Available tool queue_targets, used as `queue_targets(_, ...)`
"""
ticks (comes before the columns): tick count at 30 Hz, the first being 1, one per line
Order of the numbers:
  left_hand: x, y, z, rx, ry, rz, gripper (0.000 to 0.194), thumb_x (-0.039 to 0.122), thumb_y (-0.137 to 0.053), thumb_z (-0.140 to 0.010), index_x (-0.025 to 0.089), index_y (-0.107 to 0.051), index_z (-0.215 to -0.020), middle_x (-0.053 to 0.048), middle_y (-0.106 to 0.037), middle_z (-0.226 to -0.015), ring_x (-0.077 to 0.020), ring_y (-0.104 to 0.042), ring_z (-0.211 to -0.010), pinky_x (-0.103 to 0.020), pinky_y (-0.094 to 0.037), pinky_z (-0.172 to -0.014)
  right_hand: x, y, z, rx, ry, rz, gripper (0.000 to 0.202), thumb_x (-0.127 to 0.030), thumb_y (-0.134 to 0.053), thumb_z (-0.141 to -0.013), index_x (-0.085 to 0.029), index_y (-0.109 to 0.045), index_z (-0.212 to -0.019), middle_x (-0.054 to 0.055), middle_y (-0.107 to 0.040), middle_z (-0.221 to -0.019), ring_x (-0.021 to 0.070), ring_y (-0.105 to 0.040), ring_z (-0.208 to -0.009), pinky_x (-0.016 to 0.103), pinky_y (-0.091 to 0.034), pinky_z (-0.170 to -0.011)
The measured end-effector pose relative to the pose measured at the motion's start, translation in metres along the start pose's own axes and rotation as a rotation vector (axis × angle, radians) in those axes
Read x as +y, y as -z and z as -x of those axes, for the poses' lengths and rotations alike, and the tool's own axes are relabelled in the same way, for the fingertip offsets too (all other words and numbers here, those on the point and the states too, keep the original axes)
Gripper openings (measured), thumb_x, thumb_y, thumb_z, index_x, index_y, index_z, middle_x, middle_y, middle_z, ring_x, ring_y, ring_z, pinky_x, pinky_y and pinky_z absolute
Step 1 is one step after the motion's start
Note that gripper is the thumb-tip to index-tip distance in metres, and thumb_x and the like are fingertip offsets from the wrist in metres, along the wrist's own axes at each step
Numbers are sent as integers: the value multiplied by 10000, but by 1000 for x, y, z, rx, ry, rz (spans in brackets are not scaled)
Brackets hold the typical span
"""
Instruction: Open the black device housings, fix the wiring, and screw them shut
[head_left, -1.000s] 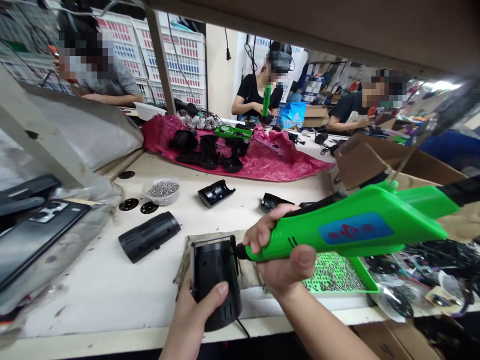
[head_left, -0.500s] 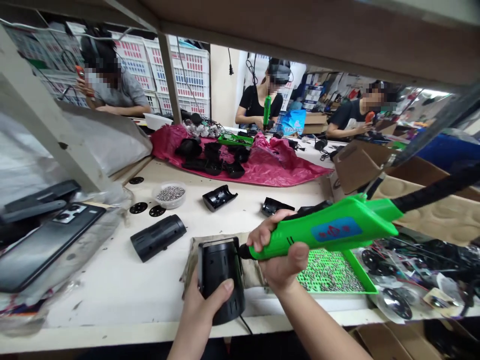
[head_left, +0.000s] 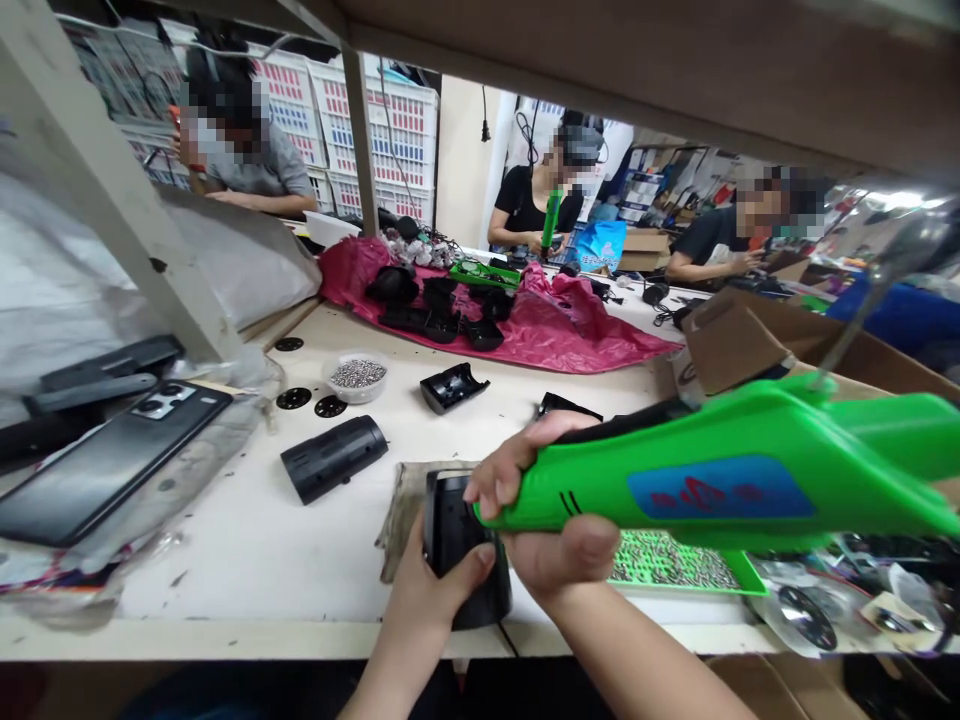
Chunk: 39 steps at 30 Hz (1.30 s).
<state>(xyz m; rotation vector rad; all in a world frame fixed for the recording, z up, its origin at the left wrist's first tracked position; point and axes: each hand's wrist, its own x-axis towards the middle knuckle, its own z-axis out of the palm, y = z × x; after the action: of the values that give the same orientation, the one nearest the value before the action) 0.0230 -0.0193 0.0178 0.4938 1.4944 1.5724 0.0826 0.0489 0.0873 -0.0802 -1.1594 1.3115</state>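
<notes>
My left hand (head_left: 442, 590) is closed around a black plastic housing (head_left: 489, 598) over a folded cloth (head_left: 396, 515) at the front of the table, thumb lying across it. Wrapped round the front of a green electric screwdriver (head_left: 675, 480), my right hand (head_left: 551, 510) holds it nearly level. The tool's nose is at the housing's upper right; my fingers and the tool hide its tip. A green tray (head_left: 750, 575) with many small screws lies under the tool. Left of the cloth is another black cylindrical housing (head_left: 334, 458).
A round tub of screws (head_left: 358, 378) stands by flat black discs (head_left: 294, 398). Open half-shells (head_left: 454, 388) lie farther back, before a pink plastic sheet (head_left: 592, 345). A phone (head_left: 124, 460) lies left, a cardboard box (head_left: 739, 335) right. Several co-workers sit opposite.
The view has shifted, so the table's things sit further right. The screwdriver has come closer to the camera and tilted flatter, its nose moving in over the housing's edge.
</notes>
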Motion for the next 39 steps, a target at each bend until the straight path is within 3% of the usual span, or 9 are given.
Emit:
queue_targets(3,-2,1,-2,26,-7,23,552,395,-811,-539,186,-664,-1029,-86,-713,-865,-371,-649,-987,-493,-471,-917,15,-1,-3,10,-15,2,435,-615,-698,-723,-257,-552,-922,-84,-507,-566,83,-444,-382,242,-478,-447)
queue_targets(6,-3,4,-2,24,-16,-9,558,394,-816,-539,194,-673,-1040,-75,-704,-841,-376,-628,-1040,-496,-442,-964,16,-3,-8,-7,-74,-2,448,-625,-693,-705,-251,-541,-901,-92,-486,-531,80,-417,-351,236,-456,-415)
queue_targets(10,0,7,-1,-13,66,53,612,406,-809,-574,182,-644,-1119,-89,-717,-960,-344,-632,-1036,-465,-467,-936,-13,1,-7,47,0,11,481,-631,-683,-729,-267,-598,-1033,-72,-523,-573,100,-463,-380,268,-491,-435)
queue_targets(15,7,6,-2,85,194,239,575,386,-785,-645,184,-635,-1163,-74,-713,-1024,-286,-631,-1062,-387,-494,-909,-48,18,4,125,83,100,513,-602,-712,-746,-243,-647,-1106,-42,-550,-596,122,-499,-430,294,-522,-466)
queue_targets(24,0,6,-5,22,133,185,639,423,-824,-598,147,-624,-1138,-63,-714,-966,-259,-638,-976,-315,-516,-798,-13,33,20,68,-41,4,416,-591,-712,-727,-246,-629,-946,-68,-532,-556,96,-479,-393,244,-500,-450)
queue_targets(29,0,7,-4,-8,124,156,663,412,-824,-605,160,-606,-1177,-63,-724,-960,-247,-651,-935,-300,-524,-759,-15,41,23,50,-88,15,435,-624,-703,-711,-242,-618,-901,-76,-510,-521,102,-472,-373,254,-498,-433)
queue_targets(35,6,10,-1,-45,247,128,611,418,-807,-638,199,-621,-1178,-77,-711,-1112,-274,-624,-1082,-332,-495,-870,-51,24,23,177,-44,63,518,-638,-722,-706,-250,-673,-1046,-52,-567,-558,114,-504,-400,280,-520,-452)
queue_targets(39,5,10,-1,-89,239,100,627,418,-796,-645,213,-595,-1202,-65,-713,-1104,-271,-619,-1091,-342,-469,-914,-55,11,29,141,-108,81,417,-643,-682,-757,-309,-660,-1007,-56,-561,-509,135,-489,-349,291,-488,-402)
